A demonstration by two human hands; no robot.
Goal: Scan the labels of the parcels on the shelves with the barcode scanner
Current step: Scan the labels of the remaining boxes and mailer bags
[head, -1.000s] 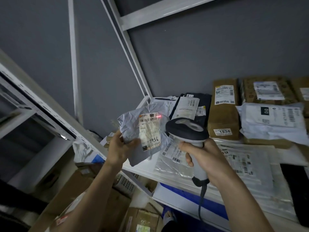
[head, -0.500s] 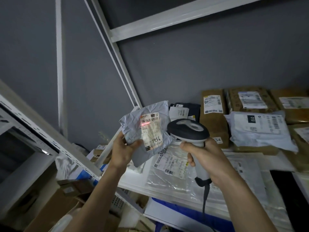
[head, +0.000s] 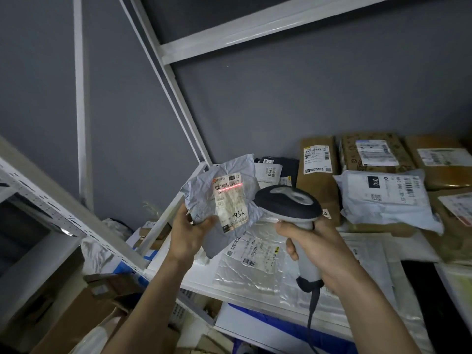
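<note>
My left hand (head: 187,232) grips a crumpled grey poly-bag parcel (head: 201,198) and holds it upright above the white shelf (head: 204,279). Its label (head: 231,203) faces me, with "7936" handwritten near the bottom. A red scan line lies across the barcode at the label's top. My right hand (head: 313,247) grips the handle of the barcode scanner (head: 288,201), whose dark head points at the label from the right. The scanner's cable hangs down below my wrist.
A clear bag with a label (head: 255,261) lies flat on the shelf under my hands. Brown cardboard parcels (head: 316,190) and a white poly bag (head: 383,198) stand at the back right. White shelf uprights (head: 163,72) rise at left. Cardboard boxes (head: 84,312) sit below.
The red scan line has shifted from a dot at the label's upper right to a line across the barcode. The view has tilted upward; both hands keep their grips.
</note>
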